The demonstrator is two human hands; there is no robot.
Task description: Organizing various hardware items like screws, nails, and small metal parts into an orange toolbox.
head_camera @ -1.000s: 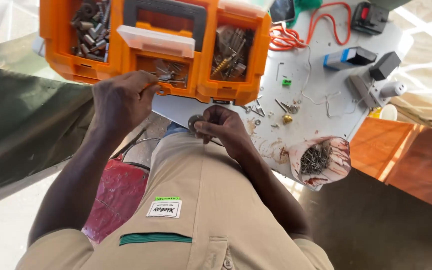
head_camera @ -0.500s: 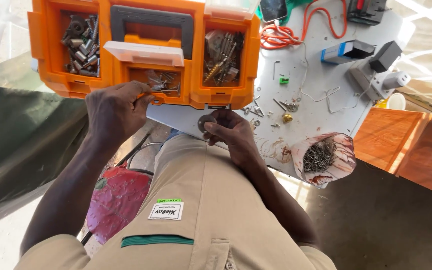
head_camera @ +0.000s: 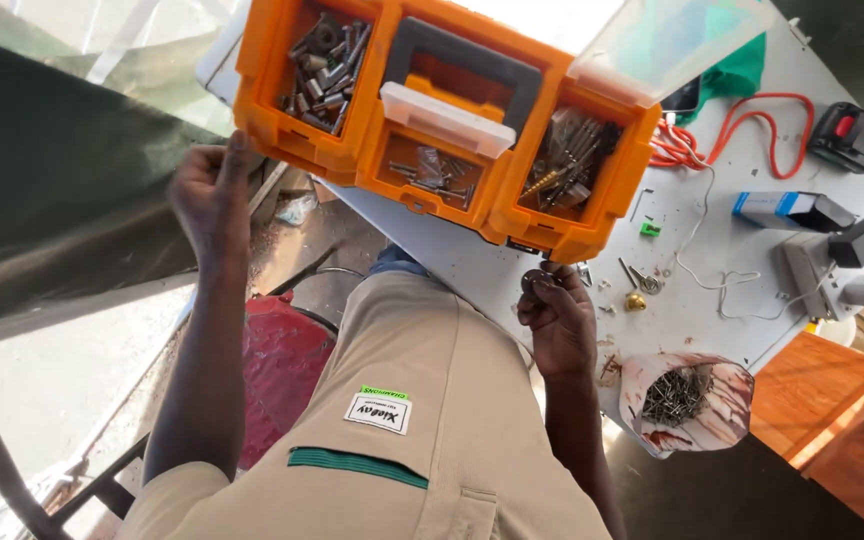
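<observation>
Orange organiser box point(head_camera: 432, 120) on the near edge of the white table point(head_camera: 752, 260), 3 open compartments showing: dark metal sockets and bits at its left end, a few small screws in the low middle tray, drill bits at its right end. Left hand point(head_camera: 210, 195) loosely closed beside the box's left corner, holding nothing visible; right hand point(head_camera: 557, 320) just below the box's right corner, fingertips pinching a small metal part point(head_camera: 535, 283). Well right of the box, a cut plastic container point(head_camera: 687, 400) full of nails.

Small metal part point(head_camera: 535, 282) in right hand point(head_camera: 559, 322) (mostly covered) unidentifiable.
</observation>
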